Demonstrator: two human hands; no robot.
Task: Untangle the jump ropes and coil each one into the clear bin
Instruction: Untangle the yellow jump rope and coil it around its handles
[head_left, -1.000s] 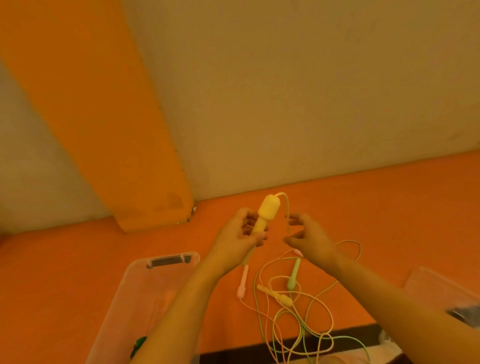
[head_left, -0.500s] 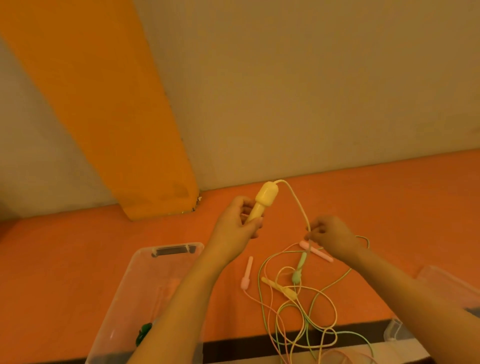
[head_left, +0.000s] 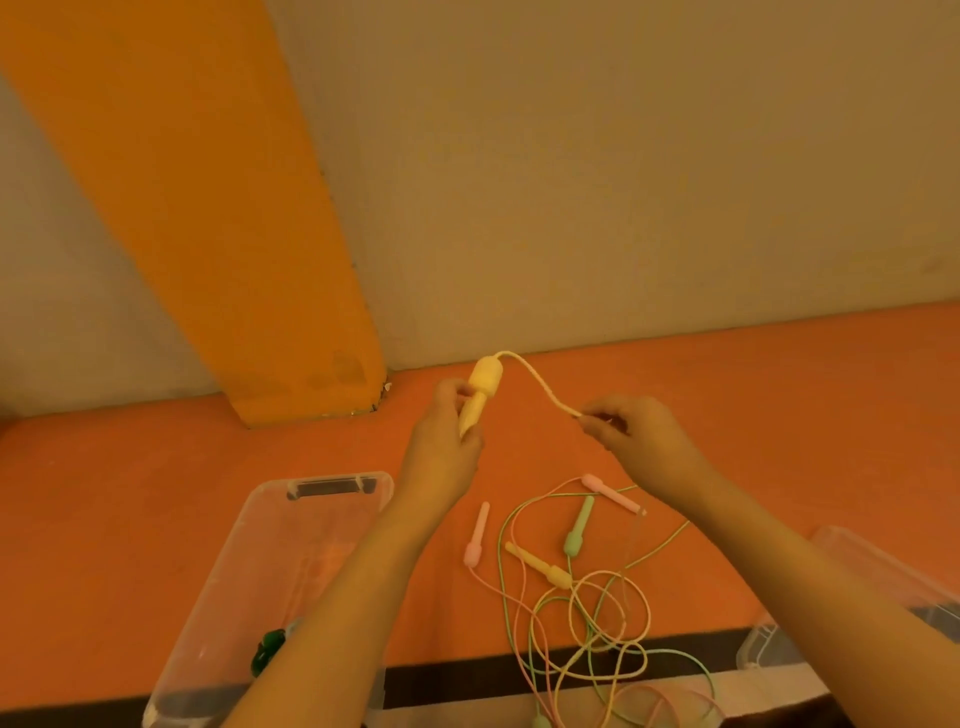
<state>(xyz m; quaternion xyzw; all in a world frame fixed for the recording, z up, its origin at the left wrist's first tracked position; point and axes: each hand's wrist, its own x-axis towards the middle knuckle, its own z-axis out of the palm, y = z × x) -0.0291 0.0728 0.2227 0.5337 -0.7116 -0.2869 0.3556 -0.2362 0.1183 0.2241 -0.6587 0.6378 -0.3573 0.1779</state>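
Nearest you, at the table's (head_left: 130, 519) front edge, the pink, green and yellow cords are lying knotted in overlapping loops (head_left: 597, 623), and the clear bin (head_left: 270, 545) is sitting to their left with something dark green in its near end; a second clear container (head_left: 857, 561) is showing at the right edge. Just beyond the loops, loose handles are resting on the orange surface: a pink one (head_left: 477, 535), a yellow one (head_left: 537, 564), a green one (head_left: 577, 527) and another pink one (head_left: 610, 491). Above them you are holding the yellow rope: your left hand (head_left: 441, 452) is wrapping its fingers round the yellow handle (head_left: 480, 395), and your right hand (head_left: 644, 436) is pinching the cord (head_left: 540, 389) a short way along from it, so the cord is arching between the hands. To do this step well, I would keep the handle fixed and let the right fingers slide along the cord loosely, feeding it out of the tangle rather than tugging; a hard pull is likely to tighten the crossings below. Lift each yellow loop clear of the pink and green ones as it comes. Compared with half a second ago, your right hand is sitting higher and closer to the handle, up off the table, and the stretch of cord between the hands is looking shorter.
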